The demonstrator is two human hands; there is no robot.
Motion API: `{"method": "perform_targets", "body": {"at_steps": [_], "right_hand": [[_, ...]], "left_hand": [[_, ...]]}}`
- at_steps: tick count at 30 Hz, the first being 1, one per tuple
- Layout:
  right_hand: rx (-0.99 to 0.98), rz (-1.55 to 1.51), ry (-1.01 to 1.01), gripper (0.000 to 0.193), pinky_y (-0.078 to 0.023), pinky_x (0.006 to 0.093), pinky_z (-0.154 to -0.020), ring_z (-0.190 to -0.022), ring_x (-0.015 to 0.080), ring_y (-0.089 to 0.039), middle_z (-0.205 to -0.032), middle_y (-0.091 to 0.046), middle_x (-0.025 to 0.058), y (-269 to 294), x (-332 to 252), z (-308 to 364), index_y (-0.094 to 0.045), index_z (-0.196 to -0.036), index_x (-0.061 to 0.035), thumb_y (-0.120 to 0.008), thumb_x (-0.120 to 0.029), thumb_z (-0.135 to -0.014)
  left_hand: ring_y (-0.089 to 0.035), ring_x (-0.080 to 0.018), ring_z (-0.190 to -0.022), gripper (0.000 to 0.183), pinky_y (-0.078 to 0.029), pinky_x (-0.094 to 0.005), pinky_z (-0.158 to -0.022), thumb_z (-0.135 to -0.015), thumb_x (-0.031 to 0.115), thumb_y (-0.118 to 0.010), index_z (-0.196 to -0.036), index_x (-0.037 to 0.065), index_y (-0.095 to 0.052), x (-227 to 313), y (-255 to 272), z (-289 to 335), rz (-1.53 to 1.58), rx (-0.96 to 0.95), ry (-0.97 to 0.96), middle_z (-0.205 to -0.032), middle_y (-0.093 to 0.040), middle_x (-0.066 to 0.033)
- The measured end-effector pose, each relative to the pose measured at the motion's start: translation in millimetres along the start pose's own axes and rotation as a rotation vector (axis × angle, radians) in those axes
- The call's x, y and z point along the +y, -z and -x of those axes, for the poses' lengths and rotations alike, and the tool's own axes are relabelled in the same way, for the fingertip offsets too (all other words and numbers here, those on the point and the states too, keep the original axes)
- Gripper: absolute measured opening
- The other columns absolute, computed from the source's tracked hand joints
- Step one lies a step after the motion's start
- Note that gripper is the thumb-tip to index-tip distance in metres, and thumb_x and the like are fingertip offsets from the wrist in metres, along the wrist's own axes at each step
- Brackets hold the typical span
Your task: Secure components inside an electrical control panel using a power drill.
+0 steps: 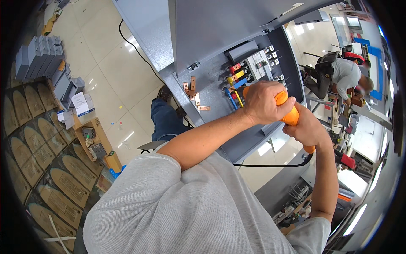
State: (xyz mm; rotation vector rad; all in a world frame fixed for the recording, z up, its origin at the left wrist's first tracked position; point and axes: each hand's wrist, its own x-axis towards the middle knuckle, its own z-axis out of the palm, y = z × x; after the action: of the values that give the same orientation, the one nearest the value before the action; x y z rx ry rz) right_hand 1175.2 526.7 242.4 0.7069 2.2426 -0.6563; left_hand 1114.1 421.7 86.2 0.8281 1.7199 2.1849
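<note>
My left hand (267, 102) is wrapped over the front part of an orange corded power drill (289, 115). Around the rear of the same tool, my right hand (308, 128) is closed on its grip. The drill's tip is hidden behind my left hand. Both hands are over an open grey metal cabinet (203, 95). Inside it, next to my left hand, a white and grey circuit breaker (257, 65) is mounted. Red, yellow and blue sleeved copper busbars (237, 77) come off its near-left side. Several loose copper bars (193, 89) lie on the cabinet's panel.
A black power cord (275, 165) runs from the drill. The cabinet door (215, 34) is swung up at the far side. At left are stacked grey boxes (36, 61), cardboard cartons (63, 182) and a carton with devices (95, 142). Another person (344, 74) sits working at right.
</note>
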Motion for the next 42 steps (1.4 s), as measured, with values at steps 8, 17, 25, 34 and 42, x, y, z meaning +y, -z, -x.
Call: {"method": "perform_targets", "body": {"at_steps": [8, 17, 25, 34, 42], "right_hand": [[-0.009, 0.009, -0.038, 0.048, -0.055, 0.0339, -0.069, -0.07, 0.0182, -0.066, -0.087, -0.069, 0.0088, 1.0, -6.4, 1.7, -0.059, -0.121, -0.001, -0.079, -0.006, -0.077], [-0.011, -0.006, -0.017, 0.047, -0.055, 0.0337, -0.068, -0.068, 0.018, -0.066, -0.086, -0.069, 0.0083, 0.6, -2.7, 0.3, -0.06, -0.121, -0.0022, -0.08, -0.007, -0.079], [-0.024, -0.016, -0.069, 0.048, -0.055, 0.035, -0.072, -0.072, 0.0193, -0.066, -0.088, -0.069, 0.009, 2.9, -7.1, 0.0, -0.06, -0.121, -0.0019, -0.079, -0.006, -0.078], [-0.012, 0.003, -0.027, 0.049, -0.055, 0.0354, -0.074, -0.073, 0.0202, -0.066, -0.089, -0.069, 0.0099, 2.6, -5.7, -1.4, -0.059, -0.121, -0.0006, -0.078, -0.006, -0.077], [0.018, 0.021, -0.033, 0.049, -0.055, 0.035, -0.074, -0.074, 0.0199, -0.066, -0.09, -0.068, 0.0094, -0.1, -5.6, 2.3, -0.059, -0.122, -0.0009, -0.078, -0.005, -0.076]], "left_hand": [[-0.068, -0.032, -0.064, 0.025, -0.053, -0.0398, -0.06, -0.086, 0.027, -0.075, -0.076, 0.005, -0.068, -2.5, 1.0, -2.1, 0.001, -0.002, -0.013, -0.071, -0.067, -0.012], [-0.068, -0.0317, -0.064, 0.026, -0.052, -0.0397, -0.059, -0.086, 0.028, -0.075, -0.076, 0.005, -0.068, -2.2, 0.4, -2.0, -0.004, 0.004, -0.009, -0.071, -0.068, -0.0116], [-0.068, -0.0308, -0.063, 0.026, -0.052, -0.0391, -0.059, -0.086, 0.029, -0.075, -0.076, 0.006, -0.068, -2.0, 1.0, -4.4, -0.007, -0.037, 0.018, -0.071, -0.067, -0.0111], [-0.069, -0.0315, -0.066, 0.026, -0.053, -0.0401, -0.061, -0.086, 0.028, -0.075, -0.077, 0.005, -0.068, -2.8, 1.1, -2.6, -0.008, -0.006, 0.004, -0.073, -0.068, -0.0119], [-0.069, -0.0318, -0.066, 0.026, -0.053, -0.0399, -0.061, -0.087, 0.028, -0.075, -0.077, 0.005, -0.068, -4.6, 1.4, -3.9, -0.002, -0.015, -0.011, -0.073, -0.068, -0.0121]]}}
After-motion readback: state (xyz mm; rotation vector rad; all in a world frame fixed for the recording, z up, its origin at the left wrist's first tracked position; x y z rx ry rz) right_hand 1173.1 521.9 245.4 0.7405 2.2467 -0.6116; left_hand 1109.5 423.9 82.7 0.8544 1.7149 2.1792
